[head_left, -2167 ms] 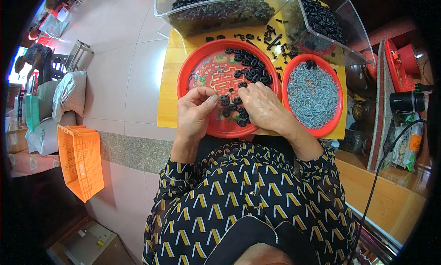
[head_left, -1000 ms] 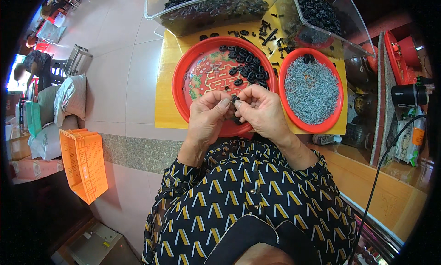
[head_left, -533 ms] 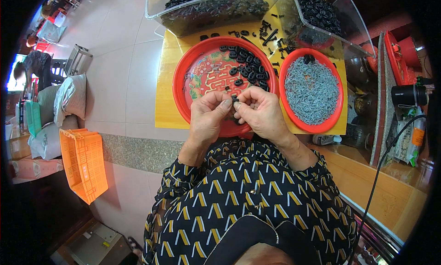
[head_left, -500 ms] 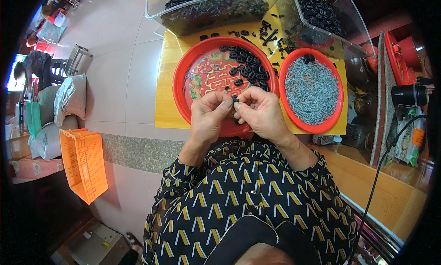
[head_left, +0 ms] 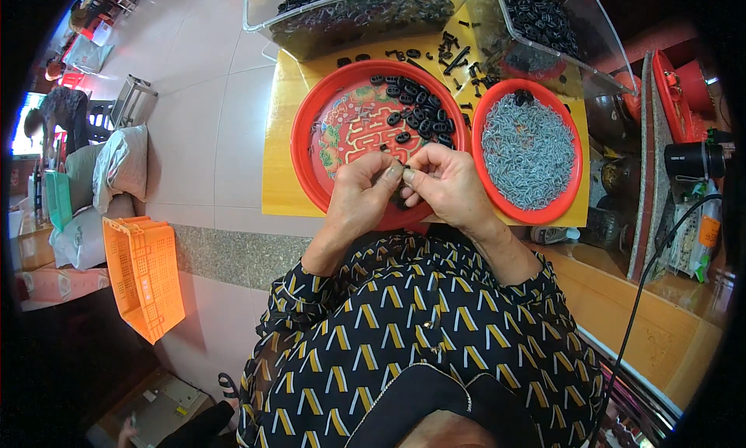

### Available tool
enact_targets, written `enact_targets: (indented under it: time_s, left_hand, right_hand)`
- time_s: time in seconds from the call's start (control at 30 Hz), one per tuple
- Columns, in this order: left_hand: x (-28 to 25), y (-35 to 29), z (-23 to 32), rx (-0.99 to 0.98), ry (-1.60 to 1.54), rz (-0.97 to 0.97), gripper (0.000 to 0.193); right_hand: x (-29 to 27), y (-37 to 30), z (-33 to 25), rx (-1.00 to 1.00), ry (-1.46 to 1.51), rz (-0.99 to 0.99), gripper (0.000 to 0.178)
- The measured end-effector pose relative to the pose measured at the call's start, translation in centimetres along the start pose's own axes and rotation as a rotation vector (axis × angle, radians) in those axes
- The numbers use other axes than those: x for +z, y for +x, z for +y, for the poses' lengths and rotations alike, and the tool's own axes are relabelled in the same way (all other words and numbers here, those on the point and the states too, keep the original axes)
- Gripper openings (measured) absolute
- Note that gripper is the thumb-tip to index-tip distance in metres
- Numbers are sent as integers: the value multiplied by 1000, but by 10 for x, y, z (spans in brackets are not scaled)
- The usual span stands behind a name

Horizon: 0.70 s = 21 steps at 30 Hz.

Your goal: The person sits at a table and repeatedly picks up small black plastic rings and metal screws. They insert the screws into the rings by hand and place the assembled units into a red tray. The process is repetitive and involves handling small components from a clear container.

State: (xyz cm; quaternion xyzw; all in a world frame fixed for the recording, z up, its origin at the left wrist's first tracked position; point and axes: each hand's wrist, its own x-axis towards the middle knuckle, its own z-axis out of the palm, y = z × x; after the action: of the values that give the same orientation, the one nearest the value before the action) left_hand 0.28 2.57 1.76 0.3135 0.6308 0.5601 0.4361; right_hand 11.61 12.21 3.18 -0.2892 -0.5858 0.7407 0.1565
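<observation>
My left hand [head_left: 362, 190] and my right hand [head_left: 451, 187] meet over the near rim of a round red tray [head_left: 301, 156]. The fingertips of both are pinched together around a small black plastic part [head_left: 405, 167], mostly hidden by the thumbs. Black oval pieces with two holes [head_left: 424, 112] lie heaped along the tray's right side, over its printed floral bottom. Beside my right hand stands a red oval basin [head_left: 577, 165] full of small silver screws [head_left: 528, 156], with a black piece at its far edge.
Two clear plastic bins [head_left: 365, 17] of black parts stand at the back of the yellow board [head_left: 280, 191]. Loose black parts [head_left: 454, 59] lie between them and the trays. On the floor at left is an orange crate [head_left: 144, 281]; a black cable [head_left: 637, 292] hangs at right.
My hands have drawn closer together and turned slightly, covering more of the black part. At the lower left, another person's hand and a dark-clothed limb have come into view.
</observation>
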Motion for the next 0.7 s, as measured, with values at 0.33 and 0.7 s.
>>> enact_targets:
  time_s: [0.33,0.7]
  left_hand:
    - [-47,3,-4,357,552,270,15]
    - [-22,17,-8,408,858,104,14]
  right_hand:
    - [-22,2,5,-83,121,101,8]
    - [-20,-5,10,-16,108,76,8]
